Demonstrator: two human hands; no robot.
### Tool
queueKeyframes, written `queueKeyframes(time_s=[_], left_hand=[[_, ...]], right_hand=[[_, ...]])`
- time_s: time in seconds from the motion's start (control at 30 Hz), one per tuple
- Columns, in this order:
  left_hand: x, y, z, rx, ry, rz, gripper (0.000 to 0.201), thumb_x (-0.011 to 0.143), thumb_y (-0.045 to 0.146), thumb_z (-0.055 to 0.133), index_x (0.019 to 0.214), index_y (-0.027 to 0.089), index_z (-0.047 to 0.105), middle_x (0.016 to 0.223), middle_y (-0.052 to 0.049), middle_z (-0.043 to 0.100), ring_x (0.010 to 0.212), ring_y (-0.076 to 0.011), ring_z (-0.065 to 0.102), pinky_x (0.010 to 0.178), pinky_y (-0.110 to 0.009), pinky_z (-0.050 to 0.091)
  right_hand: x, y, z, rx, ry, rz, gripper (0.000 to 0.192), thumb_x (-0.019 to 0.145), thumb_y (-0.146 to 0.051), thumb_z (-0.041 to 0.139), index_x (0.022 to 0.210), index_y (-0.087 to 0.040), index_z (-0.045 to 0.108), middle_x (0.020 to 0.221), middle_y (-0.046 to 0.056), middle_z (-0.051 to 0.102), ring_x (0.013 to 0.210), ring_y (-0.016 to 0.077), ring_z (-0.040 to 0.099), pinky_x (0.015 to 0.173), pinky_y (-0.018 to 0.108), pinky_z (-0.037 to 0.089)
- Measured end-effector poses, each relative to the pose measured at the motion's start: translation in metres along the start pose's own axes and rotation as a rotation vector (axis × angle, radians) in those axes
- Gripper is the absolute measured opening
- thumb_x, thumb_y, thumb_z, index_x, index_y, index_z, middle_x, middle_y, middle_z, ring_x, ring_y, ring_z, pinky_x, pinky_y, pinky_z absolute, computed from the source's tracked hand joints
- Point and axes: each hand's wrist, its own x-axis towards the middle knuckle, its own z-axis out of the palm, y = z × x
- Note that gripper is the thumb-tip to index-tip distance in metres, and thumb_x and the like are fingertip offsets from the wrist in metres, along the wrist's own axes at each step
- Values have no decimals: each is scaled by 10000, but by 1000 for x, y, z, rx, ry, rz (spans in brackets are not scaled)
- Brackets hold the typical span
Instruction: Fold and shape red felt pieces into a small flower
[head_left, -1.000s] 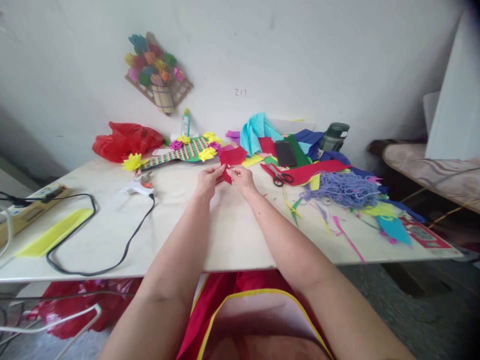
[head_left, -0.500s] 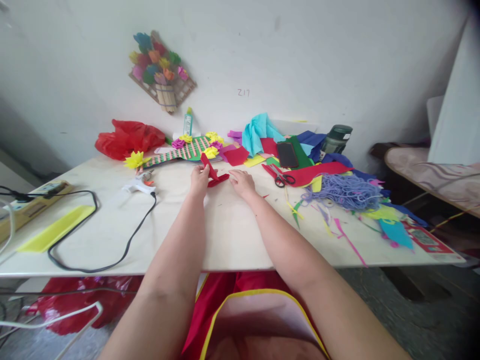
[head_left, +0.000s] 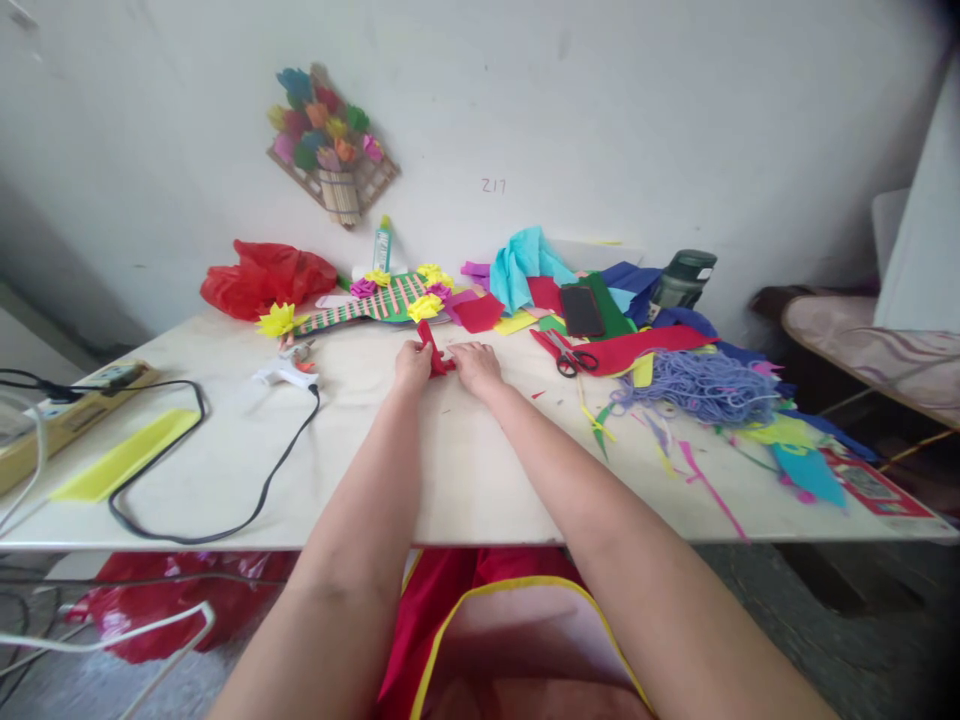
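Observation:
Above the middle of the table, a red paper strip (head_left: 430,343) is folded and partly twisted between my hands. My left hand (head_left: 413,365) pinches it, and one end sticks up past the fingertips. On the other side, my right hand (head_left: 477,368) has its fingers closed at the strip's lower end; the fingertips are partly hidden. Just behind the hands lies a green guitar-shaped piece (head_left: 352,308) with pink strips and paper flowers. Black-handled scissors (head_left: 576,360) rest to the right of my right hand.
A white glue gun (head_left: 289,372) with a black cord and a power strip (head_left: 82,410) are on the left. Purple yarn (head_left: 697,385), a phone (head_left: 582,311), coloured paper and a dark bottle (head_left: 682,280) crowd the right. Red plastic (head_left: 266,280) sits at the back left.
My right hand has come in to the left and now meets the red paper strip, whose spread lower part is bunched between the fingers. The whole view has shifted slightly.

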Motion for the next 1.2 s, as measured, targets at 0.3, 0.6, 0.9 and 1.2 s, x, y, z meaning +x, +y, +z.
queueKeyframes(time_s=[0.3, 0.6, 0.9, 1.2], left_hand=[[0, -1, 0, -69, 38, 2, 108, 803, 219, 552, 813, 195, 447, 720, -71, 700, 607, -197, 678, 591, -308, 533], [-6, 5, -1, -335, 65, -12, 154, 818, 178, 525, 778, 193, 377, 656, -38, 674, 558, -163, 665, 602, -301, 539], [-9, 10, -8, -517, 115, 28, 129, 823, 215, 530, 774, 170, 419, 689, -68, 685, 670, -176, 685, 684, -305, 534], [-17, 23, -13, -753, 34, 26, 127, 875, 236, 447, 835, 157, 538, 998, -100, 690, 912, -149, 660, 801, -266, 511]], right_hand=[[20, -1, -6, -123, -159, -63, 315, 867, -185, 440, 1094, -194, 659, 1236, 104, 576, 1111, 229, 509, 918, 321, 355], [22, -3, -26, -91, -251, 1, 243, 789, -169, 545, 965, -214, 706, 1178, 101, 607, 1079, 244, 556, 887, 311, 411], [24, -11, -34, -85, -323, 4, 283, 737, -152, 579, 962, -260, 715, 1122, 63, 658, 1051, 242, 586, 870, 306, 427], [1, -4, -47, -112, -99, 89, 271, 770, -175, 517, 948, -226, 715, 990, 94, 695, 952, 248, 625, 794, 330, 459]])
